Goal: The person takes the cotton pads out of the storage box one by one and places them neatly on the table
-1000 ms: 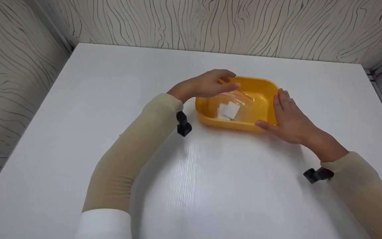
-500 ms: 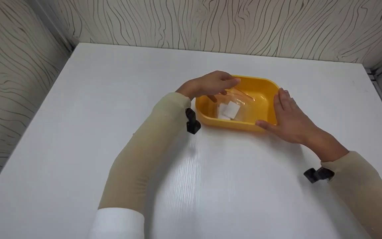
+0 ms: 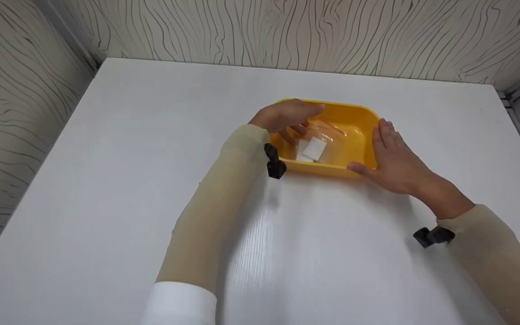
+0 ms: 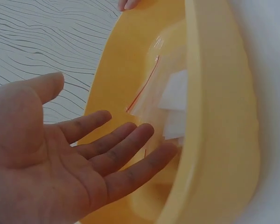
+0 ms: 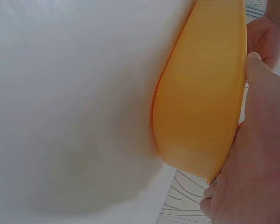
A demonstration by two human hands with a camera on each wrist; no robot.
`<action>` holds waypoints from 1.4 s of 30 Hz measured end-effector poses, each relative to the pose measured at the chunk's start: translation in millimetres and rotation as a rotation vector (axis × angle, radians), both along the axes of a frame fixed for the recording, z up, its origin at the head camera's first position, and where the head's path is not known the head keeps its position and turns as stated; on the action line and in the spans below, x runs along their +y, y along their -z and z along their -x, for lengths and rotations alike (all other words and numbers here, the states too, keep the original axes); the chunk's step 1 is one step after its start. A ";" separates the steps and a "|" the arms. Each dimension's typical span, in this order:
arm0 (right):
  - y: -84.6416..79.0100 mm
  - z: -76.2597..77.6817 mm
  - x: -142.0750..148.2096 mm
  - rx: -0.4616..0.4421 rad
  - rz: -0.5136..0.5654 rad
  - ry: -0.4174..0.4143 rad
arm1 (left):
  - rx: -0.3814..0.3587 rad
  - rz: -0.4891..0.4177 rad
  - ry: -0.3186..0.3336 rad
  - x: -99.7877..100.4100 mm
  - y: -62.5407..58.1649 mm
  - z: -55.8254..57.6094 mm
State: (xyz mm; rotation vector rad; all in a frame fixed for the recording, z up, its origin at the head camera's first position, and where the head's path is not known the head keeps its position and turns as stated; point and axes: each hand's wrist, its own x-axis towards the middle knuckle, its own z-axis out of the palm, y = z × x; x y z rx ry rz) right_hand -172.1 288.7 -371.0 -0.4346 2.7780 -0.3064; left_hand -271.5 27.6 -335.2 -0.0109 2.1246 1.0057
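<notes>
Reaching farther across yellow tub (image 3: 355,143), left grip (image 3: 287,116)

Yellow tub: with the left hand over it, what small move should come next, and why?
Probably lower the left hand to the clear red-edged bag and pinch it: that hand is open, holds nothing and reaches over the yellow tub toward the bag, while the right hand rests against the tub's end.

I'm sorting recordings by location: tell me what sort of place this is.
Probably an enclosed workstation or recording booth: pale wood-grain-patterned walls flank a rectangular white table on three sides, and black angular wrist-mounted devices show.
</notes>
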 end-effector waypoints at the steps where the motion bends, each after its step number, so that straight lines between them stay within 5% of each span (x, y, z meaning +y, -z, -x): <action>1: -0.1 0.0 -0.1 0.000 -0.002 0.000 | -0.011 0.005 -0.013 0.8 -0.6 -0.6; 12: 0.5 0.1 -0.2 0.008 0.007 0.003 | -0.090 0.060 -0.102 11.7 -4.0 -2.7; 29: -1.6 1.1 -0.5 -0.019 0.003 0.012 | -0.035 0.034 -0.154 22.7 7.3 2.1; 37: -0.9 1.5 0.1 -0.003 0.007 0.008 | -0.079 0.025 -0.057 23.6 -0.5 -1.8; 42: 0.4 0.7 0.4 0.004 0.012 -0.002 | -0.101 -0.002 -0.109 25.7 -2.6 -8.2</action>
